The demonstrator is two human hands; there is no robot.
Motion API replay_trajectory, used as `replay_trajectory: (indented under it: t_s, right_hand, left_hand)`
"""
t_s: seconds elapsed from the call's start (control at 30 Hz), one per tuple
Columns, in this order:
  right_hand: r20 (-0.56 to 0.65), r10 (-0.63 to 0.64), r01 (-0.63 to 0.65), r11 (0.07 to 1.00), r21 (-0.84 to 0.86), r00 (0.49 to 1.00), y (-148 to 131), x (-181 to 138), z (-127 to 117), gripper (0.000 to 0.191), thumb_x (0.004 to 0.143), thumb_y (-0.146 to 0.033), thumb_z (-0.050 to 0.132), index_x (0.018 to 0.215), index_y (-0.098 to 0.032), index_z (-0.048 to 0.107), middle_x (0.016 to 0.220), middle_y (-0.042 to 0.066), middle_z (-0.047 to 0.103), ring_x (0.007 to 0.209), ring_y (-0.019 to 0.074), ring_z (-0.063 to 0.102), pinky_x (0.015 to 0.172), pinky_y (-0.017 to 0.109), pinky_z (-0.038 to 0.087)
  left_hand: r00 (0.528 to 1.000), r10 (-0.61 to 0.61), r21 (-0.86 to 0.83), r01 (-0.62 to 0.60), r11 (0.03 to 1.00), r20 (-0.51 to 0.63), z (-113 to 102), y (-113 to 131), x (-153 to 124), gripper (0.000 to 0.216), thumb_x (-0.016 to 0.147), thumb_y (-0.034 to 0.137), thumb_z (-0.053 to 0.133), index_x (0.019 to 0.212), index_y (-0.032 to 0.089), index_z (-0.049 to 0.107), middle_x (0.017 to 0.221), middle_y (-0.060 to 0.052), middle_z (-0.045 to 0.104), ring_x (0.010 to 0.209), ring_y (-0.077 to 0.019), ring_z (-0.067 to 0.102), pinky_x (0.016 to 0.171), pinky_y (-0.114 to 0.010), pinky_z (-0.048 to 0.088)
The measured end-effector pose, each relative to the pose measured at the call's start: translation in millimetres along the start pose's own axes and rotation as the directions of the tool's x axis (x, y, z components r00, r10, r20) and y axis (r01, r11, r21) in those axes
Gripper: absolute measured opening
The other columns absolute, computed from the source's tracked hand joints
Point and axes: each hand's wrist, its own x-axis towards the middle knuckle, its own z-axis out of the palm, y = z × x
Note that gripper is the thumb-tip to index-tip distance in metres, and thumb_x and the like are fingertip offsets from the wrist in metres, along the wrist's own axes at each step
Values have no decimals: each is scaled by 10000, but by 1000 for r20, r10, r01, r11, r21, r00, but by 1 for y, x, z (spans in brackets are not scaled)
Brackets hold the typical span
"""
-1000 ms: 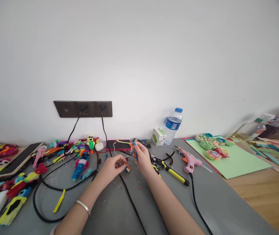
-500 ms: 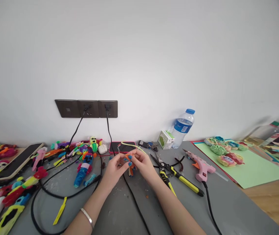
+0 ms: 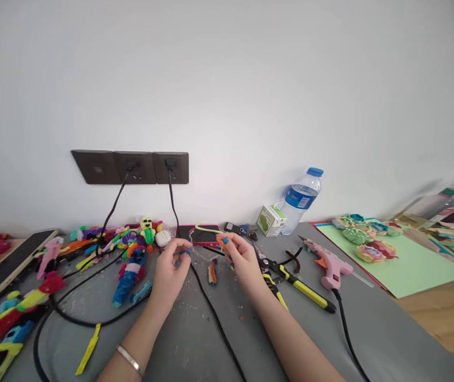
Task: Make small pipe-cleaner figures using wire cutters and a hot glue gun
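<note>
My right hand (image 3: 241, 260) pinches a small orange fuzzy piece (image 3: 220, 241) between thumb and fingers, above the tabletop. A pale yellow pipe cleaner (image 3: 205, 228) curves out beside it, across a dark phone with a red edge (image 3: 200, 235); whether the two are joined is hidden. My left hand (image 3: 172, 271) is apart from the right, its fingers curled and thumb near the index fingertip; anything in that pinch is too small to make out. Between the hands, an orange and blue fuzzy piece (image 3: 212, 273) lies on the grey table (image 3: 195, 345).
Yellow-black pliers (image 3: 306, 294) and a pink glue gun (image 3: 332, 270) lie to the right. Behind stand a small box (image 3: 270, 220) and a water bottle (image 3: 300, 201). Colourful pipe-cleaner figures (image 3: 129, 278) crowd the left. A black cable (image 3: 215, 313) crosses the middle.
My hands have come apart: the left moved left, the right slightly right with the orange piece. The orange and blue piece between them is now uncovered on the table. The view shifted slightly.
</note>
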Motion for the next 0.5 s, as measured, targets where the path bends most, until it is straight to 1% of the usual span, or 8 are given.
replay_trajectory:
  t_s: [0.07, 0.1, 0.17, 0.23, 0.3, 0.4, 0.43, 0.5]
  right_hand:
    - [50, -25, 26, 999, -19, 998, -1, -2, 4, 368, 822, -539, 628, 892, -180, 583, 601, -52, 426, 482, 78, 285, 451, 218, 238]
    - [71, -39, 41, 999, -27, 997, -2, -3, 5, 350, 831, -531, 623, 877, -189, 562, 597, -57, 424, 483, 79, 299, 455, 214, 257]
    - [103, -68, 75, 995, -59, 992, -4, -6, 8, 314, 852, -503, 611, 845, -198, 539, 604, -57, 430, 496, 84, 344, 473, 213, 296]
    - [145, -92, 108, 989, -103, 985, -5, -9, 8, 279, 867, -468, 606, 845, -194, 562, 664, -30, 491, 539, 95, 418, 504, 219, 341]
    - [197, -106, 134, 982, -134, 975, -6, -10, 8, 249, 873, -436, 610, 866, -187, 603, 748, 4, 557, 604, 112, 489, 546, 231, 385]
    - [243, -121, 160, 977, -144, 962, -4, -12, 7, 232, 879, -413, 613, 886, -183, 645, 810, 33, 609, 665, 131, 544, 592, 249, 432]
    - [246, -126, 165, 976, -144, 961, -4, -12, 7, 233, 880, -412, 613, 886, -182, 651, 820, 39, 620, 673, 133, 553, 597, 251, 442]
    - [243, -127, 165, 976, -142, 962, -5, -12, 7, 242, 883, -417, 609, 878, -178, 652, 802, 38, 626, 653, 128, 554, 577, 245, 450]
  left_hand:
    - [997, 71, 46, -70, 997, -14, -2, 1, -1, 173, 771, 166, 503, 898, 203, 614, 983, -57, 659, 999, -213, 610, 859, -308, 466]
    - [996, 90, 63, -89, 994, -6, -2, 2, -2, 183, 787, 157, 486, 903, 205, 619, 989, -55, 667, 1007, -212, 607, 881, -313, 454]
    - [994, 106, 93, -109, 990, 33, -1, 5, -5, 178, 829, 168, 470, 904, 208, 627, 966, -49, 679, 962, -203, 610, 861, -306, 446]
    - [991, 102, 105, -111, 988, 83, 1, 7, -7, 161, 860, 210, 487, 929, 209, 633, 926, -41, 679, 869, -189, 605, 774, -282, 444]
    - [986, 73, 81, -86, 993, 150, 5, 9, -9, 144, 874, 268, 517, 933, 204, 632, 875, -33, 661, 776, -174, 584, 682, -261, 427]
    - [967, -11, -10, 15, 1000, 256, 10, 11, -11, 186, 881, 353, 536, 871, 188, 623, 789, -20, 612, 687, -155, 540, 608, -244, 401]
    - [960, -33, -51, 49, 997, 278, 12, 12, -11, 205, 878, 372, 542, 845, 184, 617, 771, -16, 597, 678, -152, 530, 600, -240, 398]
    - [957, -58, -124, 96, 988, 284, 13, 13, -11, 222, 869, 388, 557, 819, 179, 614, 749, -11, 573, 673, -145, 511, 592, -232, 388]
